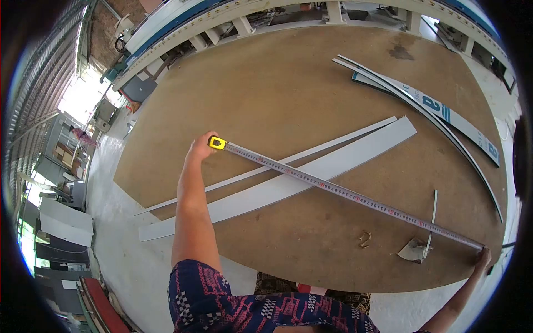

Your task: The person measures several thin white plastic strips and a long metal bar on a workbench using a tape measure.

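Observation:
My left hand (203, 145) is closed around the yellow case of a tape measure (217, 142). From the case the metal blade (355, 195) runs out long and straight, slanting down to the right across the brown table. At its far end, by the table's right front edge, my right hand (484, 257) has its fingers closed on the blade's tip. Under the blade lie a wide white strip (266, 194) and a thin white strip (327, 139), both crossing it diagonally. Near the right hand a short narrow strip (434, 216) also passes under the blade.
Long curved strips (444, 119), some with printed film, lie on the table's right side. A crumpled scrap (412, 250) and small bits (365, 239) rest near the front edge. A large machine frame (244, 25) stands behind the brown tabletop (250, 89). A person (82, 135) is far left.

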Motion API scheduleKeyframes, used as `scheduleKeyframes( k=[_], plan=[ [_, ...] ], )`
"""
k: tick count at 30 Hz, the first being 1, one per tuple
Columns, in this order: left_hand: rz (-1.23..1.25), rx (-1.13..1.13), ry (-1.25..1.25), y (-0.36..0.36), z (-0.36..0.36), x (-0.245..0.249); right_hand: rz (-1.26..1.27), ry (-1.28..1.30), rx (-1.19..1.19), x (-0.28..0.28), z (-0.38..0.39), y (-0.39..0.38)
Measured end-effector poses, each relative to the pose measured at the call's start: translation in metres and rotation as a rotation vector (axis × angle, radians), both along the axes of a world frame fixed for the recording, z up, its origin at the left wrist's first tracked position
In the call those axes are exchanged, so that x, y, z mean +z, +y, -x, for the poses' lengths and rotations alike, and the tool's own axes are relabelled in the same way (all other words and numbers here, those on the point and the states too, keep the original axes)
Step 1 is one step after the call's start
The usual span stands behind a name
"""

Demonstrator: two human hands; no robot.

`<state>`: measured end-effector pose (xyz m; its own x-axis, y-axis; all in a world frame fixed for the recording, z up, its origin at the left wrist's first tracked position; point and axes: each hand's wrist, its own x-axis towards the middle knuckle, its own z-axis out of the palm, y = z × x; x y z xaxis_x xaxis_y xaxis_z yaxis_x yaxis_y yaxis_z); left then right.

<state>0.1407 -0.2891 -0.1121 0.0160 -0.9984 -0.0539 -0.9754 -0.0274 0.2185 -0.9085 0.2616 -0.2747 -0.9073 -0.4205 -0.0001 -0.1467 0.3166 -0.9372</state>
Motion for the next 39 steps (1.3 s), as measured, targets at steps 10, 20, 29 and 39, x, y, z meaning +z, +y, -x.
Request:
scheduleKeyframes(
  k=[10, 20, 29, 39],
  plan=[
    [0.059, -0.052, 0.032, -0.007, -0.008, -0.007, -0.387, 0.495, 0.270, 0.001, 0.014, 0.005],
    [0.284, -0.343, 0.155, 0.020, -0.025, -0.001, -0.102, -0.137, -0.358, 0.092, -0.123, -0.058],
    [0.170, -0.542, 0.226, 0.129, 0.132, 0.049, 0.039, 0.144, -0.335, 0.119, -0.132, -0.062],
    [0.178, -0.763, 0.379, 0.252, 0.266, 0.067, 0.283, -0.153, 0.263, 0.240, -0.325, -0.114]
  ],
)
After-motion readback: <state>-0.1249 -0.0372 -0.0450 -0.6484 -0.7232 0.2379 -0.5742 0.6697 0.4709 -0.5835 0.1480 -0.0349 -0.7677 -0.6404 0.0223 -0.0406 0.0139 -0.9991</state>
